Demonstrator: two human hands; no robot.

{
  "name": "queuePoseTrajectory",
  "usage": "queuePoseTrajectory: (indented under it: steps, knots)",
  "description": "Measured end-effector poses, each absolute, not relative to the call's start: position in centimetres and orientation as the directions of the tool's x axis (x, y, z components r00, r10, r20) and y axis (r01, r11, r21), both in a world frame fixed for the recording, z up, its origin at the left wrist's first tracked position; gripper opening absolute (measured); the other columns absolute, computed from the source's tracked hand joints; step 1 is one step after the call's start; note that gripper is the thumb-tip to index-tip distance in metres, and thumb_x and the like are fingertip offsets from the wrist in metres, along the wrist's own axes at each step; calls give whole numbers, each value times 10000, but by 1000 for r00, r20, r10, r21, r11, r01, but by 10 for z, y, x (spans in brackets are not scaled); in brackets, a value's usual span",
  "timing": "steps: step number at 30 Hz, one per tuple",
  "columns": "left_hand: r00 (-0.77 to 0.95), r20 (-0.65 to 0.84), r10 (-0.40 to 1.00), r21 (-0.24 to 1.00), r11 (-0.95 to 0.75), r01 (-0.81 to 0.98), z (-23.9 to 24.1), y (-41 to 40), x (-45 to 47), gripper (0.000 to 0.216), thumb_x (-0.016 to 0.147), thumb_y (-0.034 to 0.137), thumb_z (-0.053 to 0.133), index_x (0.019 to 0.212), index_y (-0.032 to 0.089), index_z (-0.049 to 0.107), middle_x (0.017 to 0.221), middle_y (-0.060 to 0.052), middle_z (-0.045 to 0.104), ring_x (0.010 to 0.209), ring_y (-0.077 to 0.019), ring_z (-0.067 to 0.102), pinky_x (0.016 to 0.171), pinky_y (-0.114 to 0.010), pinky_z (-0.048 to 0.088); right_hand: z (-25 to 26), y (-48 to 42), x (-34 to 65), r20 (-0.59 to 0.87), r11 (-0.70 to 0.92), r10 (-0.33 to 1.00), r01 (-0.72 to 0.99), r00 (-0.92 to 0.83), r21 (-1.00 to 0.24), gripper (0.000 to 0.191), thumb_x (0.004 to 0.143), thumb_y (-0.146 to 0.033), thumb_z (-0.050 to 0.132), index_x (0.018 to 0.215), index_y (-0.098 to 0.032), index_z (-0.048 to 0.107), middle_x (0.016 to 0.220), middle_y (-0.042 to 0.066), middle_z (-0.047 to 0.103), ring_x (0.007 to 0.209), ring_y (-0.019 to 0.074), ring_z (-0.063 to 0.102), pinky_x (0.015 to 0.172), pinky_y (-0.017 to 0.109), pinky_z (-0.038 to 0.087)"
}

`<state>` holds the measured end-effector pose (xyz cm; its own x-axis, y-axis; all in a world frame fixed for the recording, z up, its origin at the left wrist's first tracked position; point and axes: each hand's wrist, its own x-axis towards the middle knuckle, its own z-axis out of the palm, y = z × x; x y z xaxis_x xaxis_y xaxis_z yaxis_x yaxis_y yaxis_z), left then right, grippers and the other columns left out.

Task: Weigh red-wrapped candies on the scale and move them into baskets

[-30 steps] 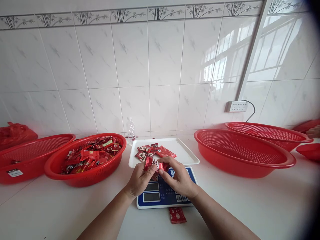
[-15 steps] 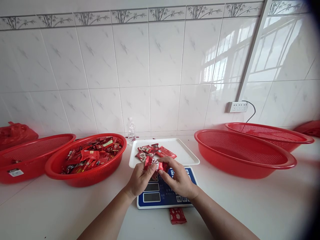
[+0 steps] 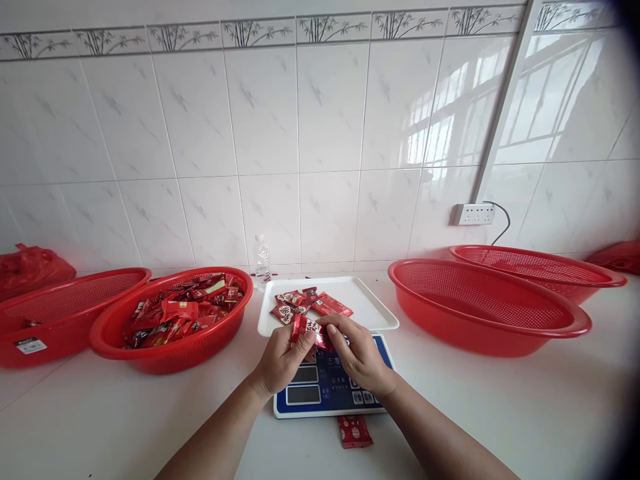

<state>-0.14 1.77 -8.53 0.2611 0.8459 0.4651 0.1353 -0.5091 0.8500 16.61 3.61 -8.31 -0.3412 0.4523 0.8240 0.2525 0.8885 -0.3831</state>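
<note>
The right hand's [image 3: 359,355] fingers have shifted to a narrow pinch at the right end of the small, glossy red plastic packet [image 3: 307,326], uncovering more of it. The left hand's [image 3: 278,359] fingers grip its other end, so it stays in hand above the blue, white-edged electronic scale [image 3: 333,404].

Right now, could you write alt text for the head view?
A left hand and right hand hold a red packet above a blue-panelled scale. Behind it, a white tray carries more packets; red baskets stand either side.
</note>
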Motion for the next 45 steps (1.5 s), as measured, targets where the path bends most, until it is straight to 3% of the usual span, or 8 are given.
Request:
queuePoseTrajectory:
  steps: [8,13,18,25,32,38,45]
  knots:
    - [261,471,843,844,-517,144,-85,17,-2,416,877,506,460,811,123,608,642,-26,588,609,-154,569,580,-255,486,-87,39,168,791,882,470,256,-391,-397,240,867,-372,560,1038,-203,546,919,64,674,777,174,627,670,286,506]
    - [264,464,845,844,-513,156,-87,19,-2,401,867,510,472,782,134,583,640,-21,572,599,-149,558,565,-253,488,-86,38,166,789,867,497,246,-361,-433,118,906,-294,505,941,-198,564,773,24,662,656,132,596,616,247,486]
    - [274,450,850,847,-504,172,-86,18,-2,387,861,503,487,796,133,576,677,-27,589,612,-144,570,568,-248,496,-85,39,163,798,861,507,245,-327,-446,179,934,-279,441,829,-197,560,658,2,634,549,116,563,531,222,460]
    - [278,423,862,859,-480,179,-84,17,-2,413,847,534,488,786,134,573,648,-17,575,614,-136,556,581,-245,508,-88,41,162,803,855,514,259,-302,-450,183,931,-288,451,811,-202,561,648,-3,637,547,114,567,526,212,456]
    - [261,384,886,901,-421,106,-83,15,-1,364,816,495,566,953,158,546,751,-5,585,634,-130,567,603,-267,538,-86,40,162,806,860,505,255,-309,-442,212,934,-310,445,796,-201,565,658,9,648,555,117,574,535,219,463]
    - [244,384,891,909,-411,70,-83,17,-2,331,810,484,581,791,159,526,684,10,557,620,-130,563,602,-270,538,-87,39,163,804,872,488,235,-339,-430,222,936,-322,442,803,-199,570,663,14,659,553,118,586,529,219,465]
    - [236,379,895,914,-402,54,-87,21,-3,344,802,494,587,745,161,525,659,11,574,585,-127,566,565,-258,522,-87,39,163,798,872,488,229,-352,-432,197,932,-305,451,808,-207,568,678,20,667,569,130,599,536,232,464]
